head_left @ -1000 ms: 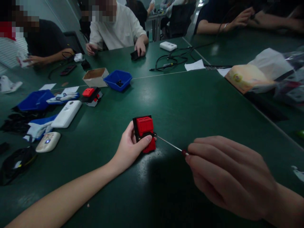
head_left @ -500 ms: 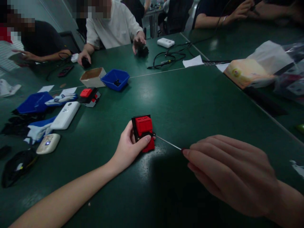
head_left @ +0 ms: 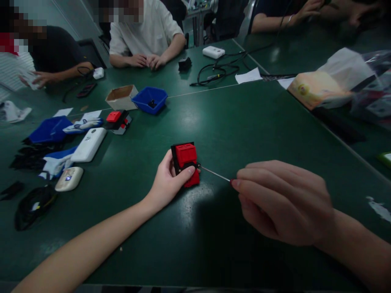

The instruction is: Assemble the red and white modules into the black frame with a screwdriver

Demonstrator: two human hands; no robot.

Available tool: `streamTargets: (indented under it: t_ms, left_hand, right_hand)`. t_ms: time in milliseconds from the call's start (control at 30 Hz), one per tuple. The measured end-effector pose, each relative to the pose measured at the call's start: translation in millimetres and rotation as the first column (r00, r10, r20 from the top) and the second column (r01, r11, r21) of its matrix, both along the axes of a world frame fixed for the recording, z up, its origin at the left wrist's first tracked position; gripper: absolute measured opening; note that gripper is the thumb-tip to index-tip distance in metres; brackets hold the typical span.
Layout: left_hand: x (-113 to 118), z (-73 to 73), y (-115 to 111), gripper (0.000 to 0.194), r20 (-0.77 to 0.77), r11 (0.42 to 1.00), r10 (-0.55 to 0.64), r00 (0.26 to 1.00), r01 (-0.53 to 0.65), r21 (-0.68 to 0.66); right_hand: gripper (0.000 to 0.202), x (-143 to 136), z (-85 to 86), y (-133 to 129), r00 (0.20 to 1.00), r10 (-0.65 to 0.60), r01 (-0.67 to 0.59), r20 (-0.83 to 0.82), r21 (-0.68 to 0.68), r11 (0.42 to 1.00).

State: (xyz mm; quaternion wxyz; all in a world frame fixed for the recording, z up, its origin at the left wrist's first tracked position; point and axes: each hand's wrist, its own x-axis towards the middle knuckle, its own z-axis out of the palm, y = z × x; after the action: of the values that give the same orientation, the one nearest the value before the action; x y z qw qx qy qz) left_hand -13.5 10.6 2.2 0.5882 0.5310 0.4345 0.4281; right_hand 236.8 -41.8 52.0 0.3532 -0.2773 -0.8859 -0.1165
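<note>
My left hand (head_left: 168,177) is closed around a red and black plastic block (head_left: 186,154), its thumb lying across the front. The block looks like a socket module; slots show on its red top face. In my right hand (head_left: 284,199) I grip a screwdriver (head_left: 215,174) by its red handle, which is mostly hidden inside my fingers. The thin metal shaft points left, and its tip meets the black side of the block near a small screw. Both hands are over the green table (head_left: 232,134).
A similar red and black block (head_left: 117,121) stands at the left, near a blue bin (head_left: 150,99) and a cardboard box (head_left: 122,97). Gloves (head_left: 84,125), a white power bank (head_left: 89,145) and a coiled cable (head_left: 35,207) lie further left. Co-workers sit across the table.
My view has shifted slightly; the screwdriver tip stays at the block. The co-worker opposite has let go of the black parts and brought both hands together.
</note>
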Motion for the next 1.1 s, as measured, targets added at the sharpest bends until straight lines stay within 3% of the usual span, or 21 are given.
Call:
streamTargets:
  t_ms: [167, 700, 1100]
  left_hand:
    - [-0.1, -1.3, -0.4, 0.055, -0.02, 1.0, -0.005, 1.0, 0.005, 0.028]
    - [2.2, -5.8, -0.9, 0.051, -0.006, 0.995, 0.014, 1.0, -0.013, 0.094]
    - [0.8, -3.8, -2.7, 0.052, 0.009, 0.998, -0.006, 1.0, 0.005, 0.056]
  right_hand:
    - [0.017, -4.3, 1.3, -0.2, 0.999, 0.047, -0.046, -0.009, 0.013, 0.999]
    - [0.01, -12.1, 2.8, -2.3, 1.0, -0.022, 0.022, -0.006, 0.113, 0.993]
    - [0.014, -12.8, 2.0, -3.8, 0.999, -0.032, 0.033, -0.017, 0.093, 0.995]
